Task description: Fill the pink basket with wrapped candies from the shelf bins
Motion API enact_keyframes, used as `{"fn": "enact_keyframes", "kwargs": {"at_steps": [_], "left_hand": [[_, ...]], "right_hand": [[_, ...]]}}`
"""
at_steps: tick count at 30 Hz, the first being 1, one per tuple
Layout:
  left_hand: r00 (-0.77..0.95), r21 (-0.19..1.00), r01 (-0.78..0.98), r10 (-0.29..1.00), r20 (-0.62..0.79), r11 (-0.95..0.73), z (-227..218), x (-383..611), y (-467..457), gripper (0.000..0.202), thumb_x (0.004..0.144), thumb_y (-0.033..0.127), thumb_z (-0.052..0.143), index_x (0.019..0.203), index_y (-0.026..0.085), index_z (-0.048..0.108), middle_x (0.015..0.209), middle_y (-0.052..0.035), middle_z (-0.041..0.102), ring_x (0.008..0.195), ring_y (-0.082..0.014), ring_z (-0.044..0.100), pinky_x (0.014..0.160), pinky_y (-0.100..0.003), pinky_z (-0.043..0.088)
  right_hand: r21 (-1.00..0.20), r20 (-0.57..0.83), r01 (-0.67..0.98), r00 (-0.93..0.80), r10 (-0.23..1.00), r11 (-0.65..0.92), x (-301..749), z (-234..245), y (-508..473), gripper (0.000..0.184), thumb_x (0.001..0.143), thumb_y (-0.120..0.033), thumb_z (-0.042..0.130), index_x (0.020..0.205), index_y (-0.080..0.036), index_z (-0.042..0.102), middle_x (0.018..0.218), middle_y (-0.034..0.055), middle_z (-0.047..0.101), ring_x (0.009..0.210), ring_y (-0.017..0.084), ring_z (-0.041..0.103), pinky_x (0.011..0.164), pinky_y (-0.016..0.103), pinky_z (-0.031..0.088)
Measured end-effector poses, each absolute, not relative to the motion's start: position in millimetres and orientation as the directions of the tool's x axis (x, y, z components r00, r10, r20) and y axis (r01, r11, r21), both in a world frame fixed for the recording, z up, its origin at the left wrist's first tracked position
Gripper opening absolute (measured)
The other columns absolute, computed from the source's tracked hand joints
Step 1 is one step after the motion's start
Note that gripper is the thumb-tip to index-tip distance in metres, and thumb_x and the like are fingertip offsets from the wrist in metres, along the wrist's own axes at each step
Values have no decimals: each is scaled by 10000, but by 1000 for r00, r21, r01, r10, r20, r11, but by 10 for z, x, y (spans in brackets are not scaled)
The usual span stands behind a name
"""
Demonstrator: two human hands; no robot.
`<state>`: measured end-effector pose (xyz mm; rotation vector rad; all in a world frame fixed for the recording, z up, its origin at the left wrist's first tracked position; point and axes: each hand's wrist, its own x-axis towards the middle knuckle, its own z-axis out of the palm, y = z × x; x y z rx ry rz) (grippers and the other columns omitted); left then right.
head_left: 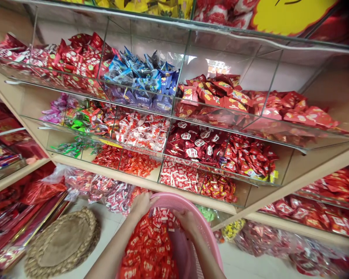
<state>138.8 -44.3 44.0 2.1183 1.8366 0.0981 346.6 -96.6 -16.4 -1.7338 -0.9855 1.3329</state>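
Resting at the far edge of the pink basket (208, 228) in the head view, your left hand (141, 205) has its fingertips over the rim; whether it clasps the rim cannot be told. Your right hand (187, 221) is inside, toward the far right edge, its fingers curled beside small red-and-white packets (164, 217); whether they pinch any is unclear. The basket stands before the display rack's lower edge, its near edge out of frame. Larger red packets (149, 248) with pale lettering fill its left side, the red-and-white ones lying at their far end.

Behind it, the display rack (90, 164) is divided by clear panels. Along its bottom edge, from left to right, compartments hold green-wrapped sweets (69, 147), small red sweets (125, 159), red-and-white sweets (178, 176) and red-and-yellow sweets (219, 188). The tier above includes dark maroon packets (194, 143), right of centre; the next holds blue packets (139, 69), left of centre. Clear bags (104, 188) of sweets lie below the rack's lower edge.
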Motion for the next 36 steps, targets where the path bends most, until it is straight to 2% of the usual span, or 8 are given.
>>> {"fn": "enact_keyframes", "kwargs": {"at_steps": [3,6,10,13,17,23,30,36], "left_hand": [[157,308,946,973,-170,-99,427,1366,-437,564,896,607,294,906,177,658,919,-143,713,899,-279,672,750,-323,463],[155,314,945,972,-175,-94,423,1349,-434,557,894,605,302,920,178,659,918,-142,713,894,-274,672,756,-323,464],[157,315,944,972,-177,-95,435,1349,-436,568,892,613,296,933,180,661,923,-142,711,903,-268,670,770,-324,466],[153,310,946,970,-190,-89,452,1352,-439,575,901,601,279,944,173,661,927,-146,711,906,-266,669,774,-324,466],[146,317,945,969,-198,-78,465,1351,-445,550,906,582,292,941,177,662,936,-139,713,918,-252,667,782,-309,462],[159,301,949,967,-199,-94,465,1376,-442,591,909,595,258,947,167,664,942,-155,709,922,-267,665,787,-331,466],[168,288,952,964,-207,-104,482,1397,-433,574,907,594,276,934,165,658,926,-154,710,909,-269,667,775,-333,466],[163,286,953,966,-200,-102,473,1400,-427,579,907,596,274,912,162,657,914,-153,711,909,-264,669,767,-318,460]], "right_hand": [[-860,-507,-117,95,857,-496,3523,-68,-1007,336,626,-509,706,573,-218,547,470,-26,561,424,127,519,416,239,403],[-717,-631,-396,18,775,-574,3557,-10,-1036,297,573,-429,759,725,-217,616,714,8,681,642,156,635,579,263,514],[-671,-634,-498,2,773,-549,3568,-30,-1056,276,496,-339,796,688,-207,650,871,43,703,861,199,648,750,303,549],[-708,-595,-490,26,803,-509,3560,-79,-1071,291,424,-270,833,646,-191,662,819,43,695,904,219,638,783,309,548],[-734,-584,-451,37,811,-508,3573,-133,-1103,280,432,-263,834,622,-177,649,705,17,671,767,188,651,728,296,546],[-802,-594,-97,29,804,-590,3600,-225,-1171,233,543,-327,748,599,-176,579,488,-21,575,462,109,532,472,229,442],[-845,-534,-43,112,838,-533,3573,-288,-1177,198,547,-256,706,644,-216,538,490,-41,571,473,129,549,508,254,442],[-844,-511,69,197,837,-531,3552,-355,-1170,164,562,-237,707,615,-233,553,418,-41,530,452,169,551,448,258,387]]}}
